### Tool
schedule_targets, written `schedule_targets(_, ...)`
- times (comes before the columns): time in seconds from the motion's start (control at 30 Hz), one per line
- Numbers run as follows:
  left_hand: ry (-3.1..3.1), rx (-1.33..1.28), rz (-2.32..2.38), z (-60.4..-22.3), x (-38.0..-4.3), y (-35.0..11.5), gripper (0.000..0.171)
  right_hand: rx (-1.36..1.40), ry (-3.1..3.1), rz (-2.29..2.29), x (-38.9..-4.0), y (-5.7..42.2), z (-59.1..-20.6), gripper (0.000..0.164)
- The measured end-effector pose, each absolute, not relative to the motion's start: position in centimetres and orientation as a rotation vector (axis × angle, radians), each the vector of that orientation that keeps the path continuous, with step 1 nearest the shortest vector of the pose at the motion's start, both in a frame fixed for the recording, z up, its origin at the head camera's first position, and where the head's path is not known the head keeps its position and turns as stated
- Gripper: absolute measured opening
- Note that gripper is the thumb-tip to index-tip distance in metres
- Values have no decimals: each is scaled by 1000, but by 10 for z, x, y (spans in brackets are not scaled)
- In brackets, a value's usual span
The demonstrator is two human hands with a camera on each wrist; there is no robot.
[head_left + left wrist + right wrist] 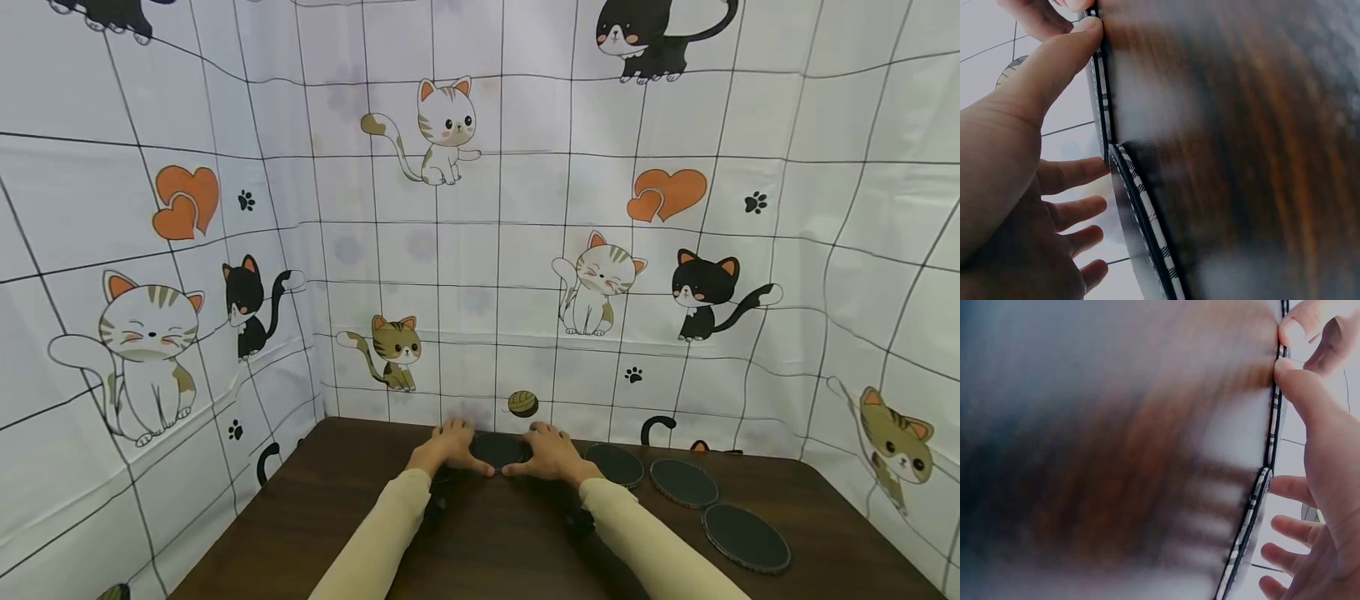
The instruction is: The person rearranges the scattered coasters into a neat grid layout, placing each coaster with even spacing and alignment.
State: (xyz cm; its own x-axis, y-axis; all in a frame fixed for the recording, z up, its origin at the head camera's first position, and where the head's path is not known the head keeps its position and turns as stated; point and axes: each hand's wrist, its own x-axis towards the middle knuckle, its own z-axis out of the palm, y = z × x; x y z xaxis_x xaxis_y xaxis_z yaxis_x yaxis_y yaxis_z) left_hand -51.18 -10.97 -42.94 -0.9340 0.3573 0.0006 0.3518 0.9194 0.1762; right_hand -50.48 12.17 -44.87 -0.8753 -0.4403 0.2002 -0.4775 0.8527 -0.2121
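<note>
A round dark mat with a black-and-white patterned rim lies flat at the table's far edge, between both hands. My left hand is at its left side, thumb touching the near rim and the other fingers spread out. On the opposite side, my right hand mirrors this, its thumb also at the near rim. The two thumb tips are close together. In the left wrist view, the fingers extend over a neighbouring mat, mostly hidden from the head view. Another mat lies beneath the right fingers in the right wrist view.
To the right, several similar round mats curve along the brown wooden table toward its near right. A white cat-print sheet hangs behind the table and on both sides. Small dark devices sit under both wrists.
</note>
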Motion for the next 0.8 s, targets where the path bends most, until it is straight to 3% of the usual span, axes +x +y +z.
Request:
schedule_targets(0.17, 3036, 579, 280, -429, -514, -110, 103, 779, -2844, 480, -506, 124, -452, 79)
schedule_targets(0.43, 3086, 699, 320, -411, -509, -120, 77, 784, -2712, 636, -497, 126, -438, 70)
schedule_targets(0.8, 3172, 918, 369, -360, -462, -101, 77, 791, -2537, 746, -460, 160, -403, 60)
